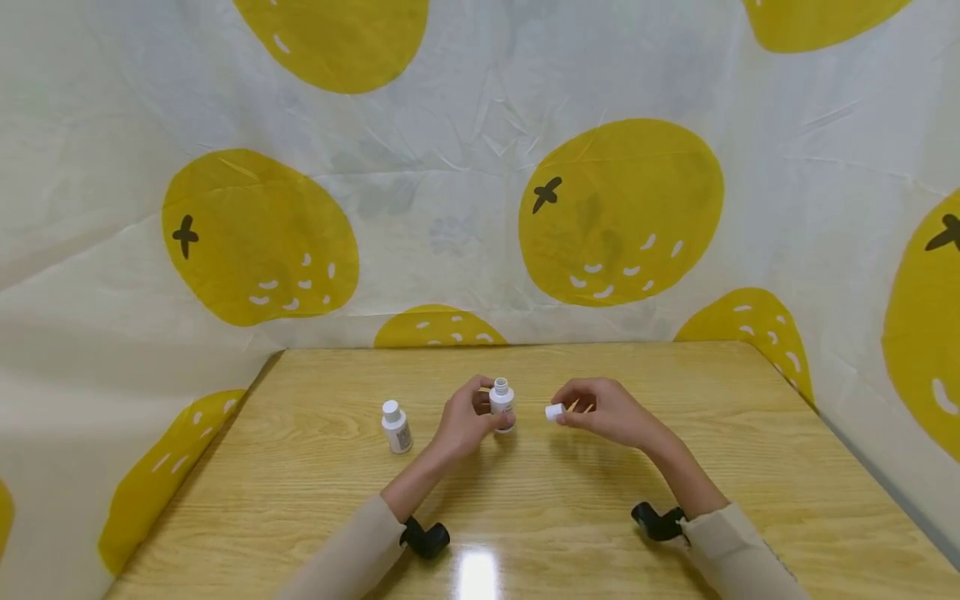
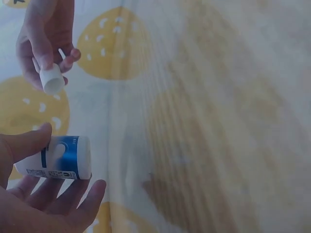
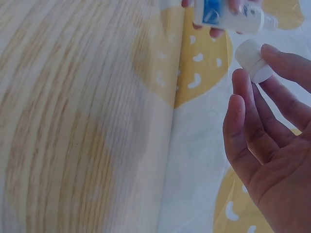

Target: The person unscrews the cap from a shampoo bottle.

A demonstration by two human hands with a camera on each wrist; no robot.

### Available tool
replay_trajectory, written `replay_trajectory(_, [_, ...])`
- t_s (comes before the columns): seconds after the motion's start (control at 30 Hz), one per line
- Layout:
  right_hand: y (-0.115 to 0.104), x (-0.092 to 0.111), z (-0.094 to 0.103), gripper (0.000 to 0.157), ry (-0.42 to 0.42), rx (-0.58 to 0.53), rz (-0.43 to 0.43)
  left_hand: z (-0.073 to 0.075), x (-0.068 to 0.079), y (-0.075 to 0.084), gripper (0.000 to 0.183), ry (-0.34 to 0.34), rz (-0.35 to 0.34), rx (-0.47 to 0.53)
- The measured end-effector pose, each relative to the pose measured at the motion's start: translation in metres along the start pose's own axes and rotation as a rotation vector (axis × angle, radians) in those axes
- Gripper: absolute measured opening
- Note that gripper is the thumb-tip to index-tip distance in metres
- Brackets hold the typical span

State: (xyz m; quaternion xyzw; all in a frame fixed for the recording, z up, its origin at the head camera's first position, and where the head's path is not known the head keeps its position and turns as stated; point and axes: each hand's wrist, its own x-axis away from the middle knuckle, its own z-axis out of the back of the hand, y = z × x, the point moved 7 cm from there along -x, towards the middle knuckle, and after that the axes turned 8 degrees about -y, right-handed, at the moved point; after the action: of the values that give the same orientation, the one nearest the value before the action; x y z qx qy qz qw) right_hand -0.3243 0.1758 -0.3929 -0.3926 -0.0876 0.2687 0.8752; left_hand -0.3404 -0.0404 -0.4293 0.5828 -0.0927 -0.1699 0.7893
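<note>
My left hand (image 1: 471, 417) grips a small white bottle (image 1: 502, 403) with a blue label (image 2: 63, 157), held upright above the wooden table (image 1: 525, 500) with its neck uncapped. My right hand (image 1: 600, 410) pinches a small white cap (image 1: 554, 412) between thumb and fingertips, just right of the bottle and apart from it. The left wrist view shows the bottle (image 2: 57, 158) between thumb and fingers, and the cap (image 2: 51, 79) in the other hand beyond. The right wrist view shows the cap (image 3: 253, 60) at my fingertips and the bottle (image 3: 232, 15) near the top edge.
A second small white bottle (image 1: 396, 427) with its cap on stands on the table left of my left hand. A white cloth with yellow fruit prints (image 1: 615, 208) hangs behind and along both sides of the table.
</note>
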Motion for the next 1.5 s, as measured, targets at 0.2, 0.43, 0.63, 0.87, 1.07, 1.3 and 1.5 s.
replay_trajectory(0.2, [0.001, 0.0, -0.002, 0.02, -0.015, 0.013, -0.007, 0.0, -0.019, 0.003, 0.043, 0.035, 0.014, 0.008])
replay_trajectory(0.43, [0.002, -0.001, -0.002, 0.02, -0.023, 0.025, -0.006, 0.0, -0.043, 0.0, 0.045, 0.101, 0.016, -0.041])
replay_trajectory(0.63, [0.001, -0.003, -0.004, 0.021, -0.031, 0.034, 0.005, -0.001, -0.059, -0.003, 0.048, 0.14, 0.017, -0.049])
replay_trajectory(0.87, [0.002, -0.002, -0.003, 0.02, -0.035, 0.037, 0.001, -0.005, -0.078, -0.006, 0.044, 0.159, 0.029, -0.061])
replay_trajectory(1.07, [0.005, -0.002, -0.004, 0.021, -0.038, 0.029, -0.008, -0.009, -0.088, -0.009, 0.046, 0.151, 0.049, -0.056])
replay_trajectory(1.3, [0.006, -0.002, -0.003, 0.021, -0.028, 0.031, -0.016, -0.012, -0.094, -0.011, 0.049, 0.15, 0.066, -0.089])
replay_trajectory(1.5, [0.006, -0.002, -0.003, 0.02, -0.03, 0.037, -0.008, -0.013, -0.094, -0.011, 0.044, 0.153, 0.07, -0.117])
